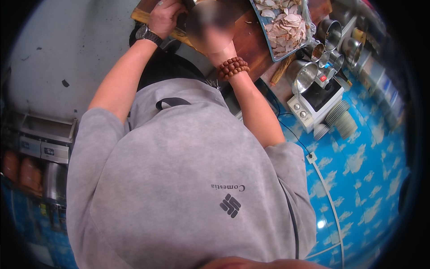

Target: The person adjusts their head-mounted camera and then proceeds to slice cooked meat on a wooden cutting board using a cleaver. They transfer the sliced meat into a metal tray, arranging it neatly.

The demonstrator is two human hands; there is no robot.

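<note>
At the top of the view, my left hand (164, 18) is over the edge of a wooden table (257, 43), its fingers bent. It wears a ring and a dark wristwatch (145, 33); what its fingertips touch does not show. A round blur hides most of my right hand (218, 38), which is to the right of it. Brown wooden bead bracelets (233, 67) circle the right wrist. Whether that hand holds anything cannot be seen. Beyond it, a blue-rimmed tray (271, 50) holds a heap of thin pale slices (289, 32) with brownish edges.
Steel bowls (304, 75) and steel pots stand beside the tray. A white microwave oven (320, 101) with two knobs is at the right, near stacked plates (346, 124). Its cord (294, 129) runs to a wall socket (311, 157). Steel kitchen equipment (48, 126) is at the far left.
</note>
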